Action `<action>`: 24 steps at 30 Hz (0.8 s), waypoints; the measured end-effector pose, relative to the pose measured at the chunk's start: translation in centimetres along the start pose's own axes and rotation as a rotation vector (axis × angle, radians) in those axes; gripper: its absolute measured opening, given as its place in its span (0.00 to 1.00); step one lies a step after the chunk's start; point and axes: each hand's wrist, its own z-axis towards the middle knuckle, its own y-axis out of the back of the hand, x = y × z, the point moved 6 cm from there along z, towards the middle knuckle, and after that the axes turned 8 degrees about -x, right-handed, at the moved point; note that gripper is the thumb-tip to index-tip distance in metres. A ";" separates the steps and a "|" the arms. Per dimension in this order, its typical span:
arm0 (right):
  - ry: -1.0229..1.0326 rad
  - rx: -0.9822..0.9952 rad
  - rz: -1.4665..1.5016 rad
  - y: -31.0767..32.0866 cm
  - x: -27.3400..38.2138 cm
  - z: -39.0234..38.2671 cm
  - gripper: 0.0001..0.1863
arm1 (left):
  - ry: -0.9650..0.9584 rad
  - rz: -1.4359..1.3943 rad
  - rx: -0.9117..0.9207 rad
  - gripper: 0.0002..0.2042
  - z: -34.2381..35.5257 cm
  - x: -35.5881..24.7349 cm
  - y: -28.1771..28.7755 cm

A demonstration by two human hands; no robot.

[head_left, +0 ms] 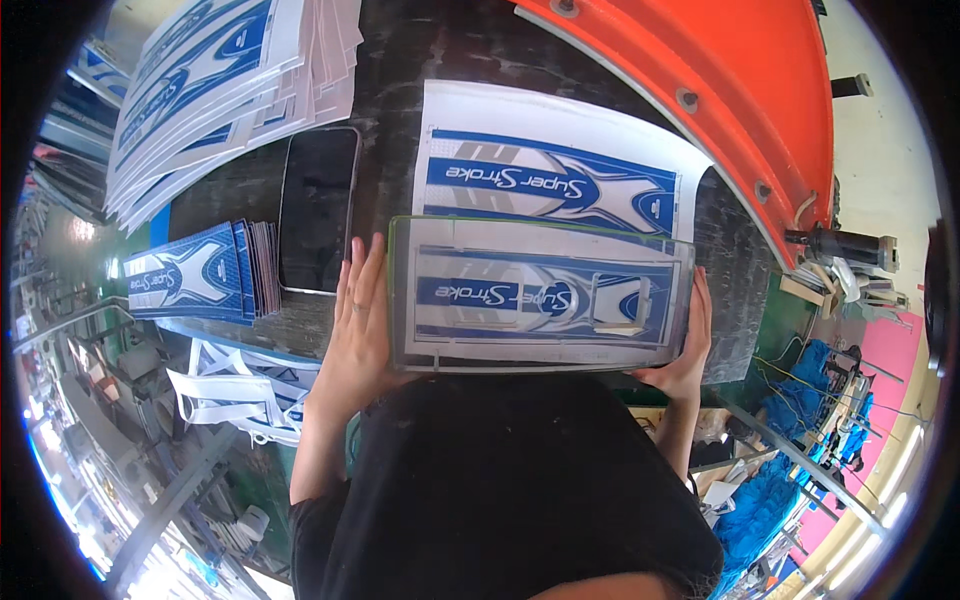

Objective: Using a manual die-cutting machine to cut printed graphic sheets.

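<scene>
I've got the clear template (540,325) gripped from both ends, mid-desk (398,65), over the near part of the printed sheet (560,170). Left fingers (372,272) closed on its left edge, right fingers (701,300) closed on its right edge. Can't tell whether it touches the sheet. Sheet's far strip shows beyond it. Phone (318,210) just left of the left fingers, blue-white card stack (195,275) left of that, big sheet stack (210,90) far left. Red panel (740,80) far right.
</scene>
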 end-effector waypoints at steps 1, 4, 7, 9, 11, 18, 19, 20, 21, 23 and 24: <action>0.002 0.028 -0.033 -0.1 0.1 -0.4 0.66 | 0.010 0.001 0.010 0.59 -0.3 0.1 -0.2; -0.024 0.079 -0.080 -0.3 -0.2 -0.5 0.66 | -0.021 0.100 -0.004 0.59 -0.9 0.4 -0.8; 0.000 0.175 -0.206 -0.2 0.0 -0.2 0.66 | -0.010 0.146 0.015 0.58 -1.1 0.5 -1.5; 0.022 0.191 -0.235 -0.4 -0.3 0.1 0.66 | 0.001 0.141 -0.119 0.57 -1.0 0.4 -1.3; 0.104 0.148 -0.193 -0.3 -0.4 0.2 0.65 | -0.022 0.144 -0.155 0.57 -1.1 0.7 -1.7; 0.107 0.123 -0.211 -0.5 -0.5 0.3 0.66 | -0.016 0.148 -0.202 0.59 -1.2 0.9 -1.4; 0.106 0.132 -0.214 -0.5 -0.4 0.2 0.66 | -0.025 0.137 -0.212 0.59 -1.3 0.7 -1.4; 0.117 0.127 -0.231 -0.4 -0.5 0.2 0.66 | -0.029 0.144 -0.229 0.59 -1.2 0.7 -1.4; 0.129 0.122 -0.247 -0.3 -0.5 0.3 0.65 | -0.024 0.138 -0.226 0.59 -1.0 0.8 -1.4; 0.132 0.116 -0.247 -0.5 -0.1 0.3 0.64 | -0.064 0.148 -0.240 0.59 -1.1 0.6 -1.2; 0.143 0.110 -0.245 -0.4 -0.1 0.2 0.63 | -0.065 0.153 -0.259 0.58 -1.1 0.5 -1.4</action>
